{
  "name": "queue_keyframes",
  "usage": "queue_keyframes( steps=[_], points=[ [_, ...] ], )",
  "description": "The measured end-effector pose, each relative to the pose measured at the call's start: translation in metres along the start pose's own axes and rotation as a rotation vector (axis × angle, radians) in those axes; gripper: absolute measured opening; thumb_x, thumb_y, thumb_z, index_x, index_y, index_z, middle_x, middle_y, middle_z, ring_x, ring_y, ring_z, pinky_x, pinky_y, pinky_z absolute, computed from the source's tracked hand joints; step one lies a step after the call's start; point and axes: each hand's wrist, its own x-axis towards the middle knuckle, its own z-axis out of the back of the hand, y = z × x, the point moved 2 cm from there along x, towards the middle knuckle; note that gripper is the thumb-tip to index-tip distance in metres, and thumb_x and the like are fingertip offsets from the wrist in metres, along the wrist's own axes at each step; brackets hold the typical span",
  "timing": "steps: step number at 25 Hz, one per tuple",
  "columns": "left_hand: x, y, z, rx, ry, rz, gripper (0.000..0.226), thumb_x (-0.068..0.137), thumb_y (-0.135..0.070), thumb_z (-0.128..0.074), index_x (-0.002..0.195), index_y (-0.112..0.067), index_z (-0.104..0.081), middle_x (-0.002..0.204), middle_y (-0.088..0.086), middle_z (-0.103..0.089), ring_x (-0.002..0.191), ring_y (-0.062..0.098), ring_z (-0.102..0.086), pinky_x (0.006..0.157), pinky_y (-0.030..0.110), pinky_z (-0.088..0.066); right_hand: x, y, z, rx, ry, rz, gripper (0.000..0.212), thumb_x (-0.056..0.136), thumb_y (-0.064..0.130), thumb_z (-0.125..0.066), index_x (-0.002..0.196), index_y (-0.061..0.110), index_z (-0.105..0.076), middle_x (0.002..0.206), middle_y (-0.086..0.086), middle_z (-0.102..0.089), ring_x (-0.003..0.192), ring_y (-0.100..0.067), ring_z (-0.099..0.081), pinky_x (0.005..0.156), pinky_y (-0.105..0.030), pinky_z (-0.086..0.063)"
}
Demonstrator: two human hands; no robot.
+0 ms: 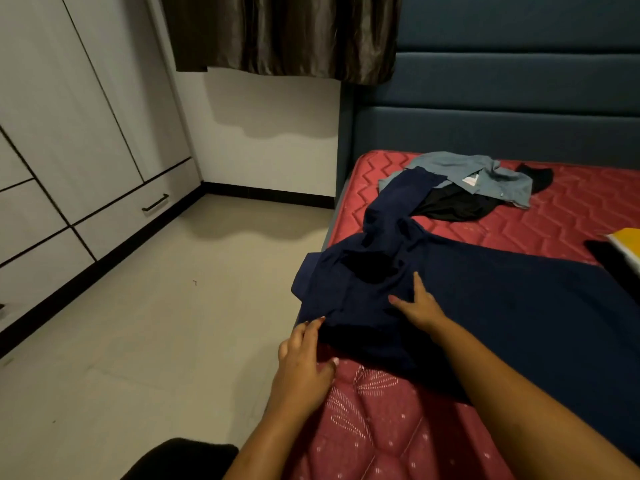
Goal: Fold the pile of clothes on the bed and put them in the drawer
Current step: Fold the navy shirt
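A large navy blue garment (485, 289) lies spread across the red mattress (571, 209), one end hanging slightly over the bed's left edge. My right hand (417, 306) lies flat on the navy cloth with fingers straight and spread. At the garment's near-left edge, my left hand (304, 355) touches the cloth with its fingertips, fingers mostly straight. Farther up the bed lies a small pile: a grey-blue shirt (485, 174) over a black garment (453, 204). A drawer with a black handle (155, 202) sits low in the white wardrobe on the left.
The teal padded headboard (502, 109) backs the bed. A yellow-and-white object (627, 242) and a dark item (602, 254) lie at the right edge. Beige tiled floor (156, 323) lies between bed and wardrobe. A brown curtain (284, 32) hangs above.
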Motion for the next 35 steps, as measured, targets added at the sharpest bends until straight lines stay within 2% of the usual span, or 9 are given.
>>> queue_keyframes(
  steps=[6,10,13,16,21,26,30,33,35],
  points=[
    [0.057,0.002,-0.012,-0.062,0.070,0.167,0.070,0.083,-0.062,-0.057,0.139,-0.026,-0.039,0.137,-0.001,-0.049,0.122,0.023,-0.050,0.097,0.037,-0.045,0.020,-0.014,0.001,-0.013,-0.063,0.073,0.068,0.081,0.029,-0.075,0.141,0.031,-0.042,0.136,-0.013,-0.045,0.122,-0.030,-0.048,0.100,-0.035,-0.043],
    [0.070,0.006,-0.011,-0.011,0.081,0.267,0.041,0.084,-0.064,-0.055,0.080,-0.023,-0.056,0.084,-0.001,-0.063,0.080,0.020,-0.061,0.069,0.034,-0.048,0.045,0.004,0.003,0.019,0.008,0.150,0.056,0.082,0.004,-0.071,0.132,0.025,-0.057,0.131,-0.009,-0.048,0.125,-0.028,-0.047,0.099,-0.033,-0.045],
    [0.069,0.004,-0.002,0.024,-0.003,0.315,0.058,0.090,-0.065,-0.042,0.059,-0.016,-0.043,0.062,-0.002,-0.053,0.062,0.018,-0.053,0.053,0.032,-0.036,0.064,0.022,0.009,-0.105,-0.030,0.292,0.062,0.085,-0.013,-0.052,0.138,0.018,-0.051,0.149,-0.007,-0.034,0.138,-0.027,-0.034,0.107,-0.023,-0.030],
    [0.070,0.011,0.005,-0.028,-0.080,0.365,0.062,0.090,-0.066,-0.039,0.053,-0.015,-0.032,0.053,-0.003,-0.044,0.053,0.016,-0.043,0.050,0.031,-0.028,0.078,0.027,0.012,-0.098,-0.144,0.361,0.067,0.092,-0.006,-0.049,0.150,0.019,-0.029,0.158,-0.011,-0.018,0.144,-0.026,-0.022,0.110,-0.021,-0.018],
    [0.071,0.036,-0.009,0.016,0.076,0.316,0.030,0.091,-0.047,-0.056,0.083,-0.020,-0.063,0.084,0.000,-0.067,0.084,0.022,-0.063,0.070,0.032,-0.047,0.080,-0.005,0.000,-0.294,0.022,0.181,0.072,0.097,0.038,-0.052,0.153,0.035,-0.005,0.159,-0.015,-0.012,0.144,-0.037,-0.018,0.117,-0.044,-0.019],
    [0.071,0.032,-0.009,0.058,-0.152,0.340,0.017,0.096,-0.031,-0.054,0.099,-0.017,-0.062,0.097,0.007,-0.066,0.091,0.028,-0.060,0.070,0.035,-0.046,0.022,-0.034,0.042,-0.316,0.166,0.332,0.081,0.090,0.034,-0.064,0.151,0.040,-0.011,0.144,-0.006,-0.035,0.129,-0.022,-0.041,0.111,-0.035,-0.035],
    [0.062,0.006,-0.020,0.536,-0.388,-0.112,0.054,0.068,0.007,-0.071,0.119,-0.006,-0.057,0.108,0.016,-0.056,0.095,0.036,-0.051,0.073,0.047,-0.049,-0.023,-0.103,0.128,-0.689,0.233,0.112,0.068,0.087,0.025,-0.068,0.145,0.037,-0.034,0.130,0.003,-0.053,0.109,-0.015,-0.053,0.098,-0.028,-0.043],
    [0.045,-0.027,-0.045,0.556,-0.308,-0.392,0.061,0.064,-0.001,-0.077,0.122,-0.008,-0.058,0.120,0.012,-0.055,0.110,0.032,-0.049,0.084,0.048,-0.051,-0.049,-0.151,0.194,-0.784,0.178,-0.122,0.050,0.085,0.018,-0.060,0.129,0.042,-0.053,0.131,0.010,-0.055,0.116,-0.017,-0.054,0.099,-0.037,-0.045],
    [0.022,-0.056,-0.073,0.531,-0.206,-0.512,0.054,0.071,-0.015,-0.072,0.122,-0.014,-0.056,0.127,0.009,-0.054,0.118,0.030,-0.046,0.088,0.050,-0.051,-0.061,-0.180,0.226,-0.720,0.178,-0.219,0.039,0.082,0.014,-0.066,0.112,0.038,-0.062,0.123,0.007,-0.060,0.108,-0.016,-0.057,0.092,-0.028,-0.047]
  ],
)
